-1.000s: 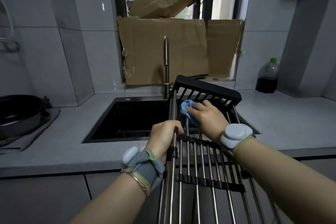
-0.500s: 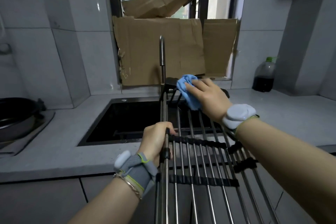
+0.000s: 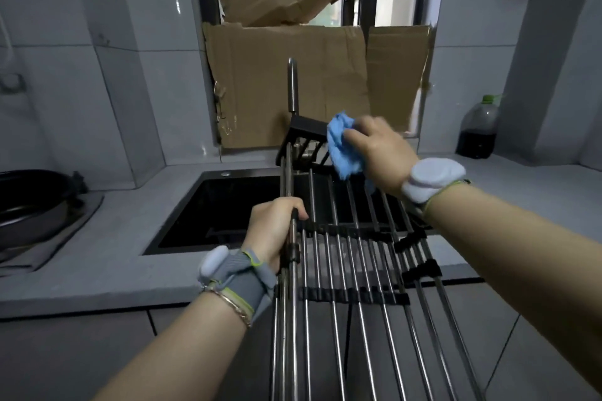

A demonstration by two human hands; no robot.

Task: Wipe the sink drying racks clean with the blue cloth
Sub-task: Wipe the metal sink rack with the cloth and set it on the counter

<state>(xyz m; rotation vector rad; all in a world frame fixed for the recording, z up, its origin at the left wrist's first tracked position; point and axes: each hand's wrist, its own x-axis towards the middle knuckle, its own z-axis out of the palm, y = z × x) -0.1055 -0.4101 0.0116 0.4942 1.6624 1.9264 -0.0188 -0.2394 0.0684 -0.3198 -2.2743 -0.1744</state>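
A drying rack [image 3: 355,273] of steel rods with black cross strips and a black far end is held up over the sink, its far end raised toward the faucet. My left hand [image 3: 275,231] grips the rack's left side rail, fingers curled round it. My right hand [image 3: 379,153] holds a crumpled blue cloth [image 3: 342,148] and presses it against the black far end of the rack. The near end of the rack runs out of the bottom of the view.
A black sink [image 3: 228,205] is set in the grey counter [image 3: 97,264]. A steel faucet [image 3: 293,85] stands behind it, before cardboard [image 3: 286,81] covering the window. A dark pan [image 3: 29,202] sits at left, a bottle of dark liquid [image 3: 479,130] at right.
The rack's far end has tilted up higher. My right hand moved the cloth from the rods up onto the black end piece. My left hand keeps its grip on the rail.
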